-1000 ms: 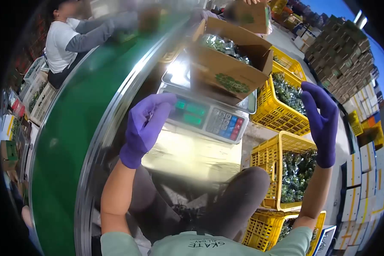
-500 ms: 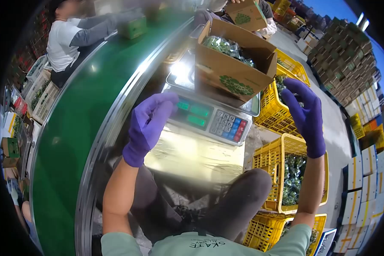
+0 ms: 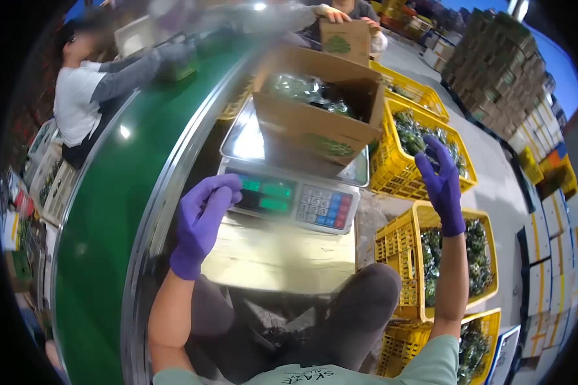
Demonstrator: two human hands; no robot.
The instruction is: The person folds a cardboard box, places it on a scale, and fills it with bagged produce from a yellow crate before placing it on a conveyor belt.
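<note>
My left hand (image 3: 204, 221), in a purple glove, hangs beside the left end of the scale's display. Its fingers are curled together with the thumb, and nothing shows in them. My right hand (image 3: 442, 186), gloved alike, is raised over the yellow crates on the right, fingers apart and holding nothing. Between and beyond my hands, an open cardboard box (image 3: 315, 128) rests on the metal pan of a digital scale (image 3: 288, 202). Clear plastic packs (image 3: 302, 90) with something dark green lie in the box. The scale's display glows green but is too blurred to read.
A green conveyor belt (image 3: 109, 256) with a metal rail runs along my left. Yellow crates (image 3: 398, 256) of wrapped greens line my right. A person (image 3: 77, 102) works across the belt; another behind the scale holds a smaller carton (image 3: 345, 42). Stacked cartons (image 3: 491, 70) stand far right.
The whole view has shifted, so the box and scale sit further left. My right hand's fingers have spread more. The person behind the scale now holds the carton upright and lower.
</note>
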